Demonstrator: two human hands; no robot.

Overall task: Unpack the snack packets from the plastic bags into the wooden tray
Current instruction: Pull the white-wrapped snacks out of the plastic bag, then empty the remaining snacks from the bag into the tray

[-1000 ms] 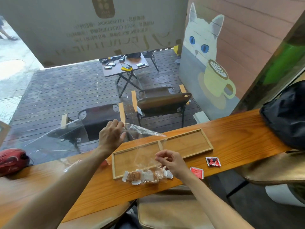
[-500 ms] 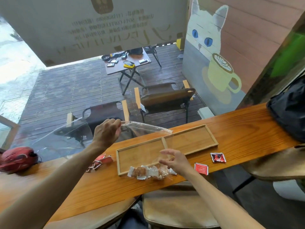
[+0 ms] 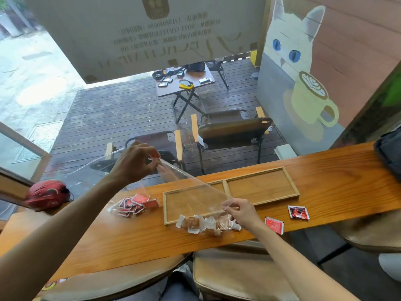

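Both hands pinch a clear plastic bag [image 3: 191,183], left hand [image 3: 132,164] raised, right hand [image 3: 240,210] low over biscuit packets [image 3: 201,222] at the empty wooden tray [image 3: 260,187] edge. A second bag of red packets [image 3: 134,205] lies left on the counter [image 3: 130,240]; two loose red packets [image 3: 286,218] lie right.

both hands [image 3: 134,161] pinch clear bag [image 3: 191,187] over tray [image 3: 295,193].

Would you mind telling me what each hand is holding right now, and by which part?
Both hold the clear plastic bag: the left hand pinches its raised upper edge, the right hand pinches its lower edge just above the biscuit packets.
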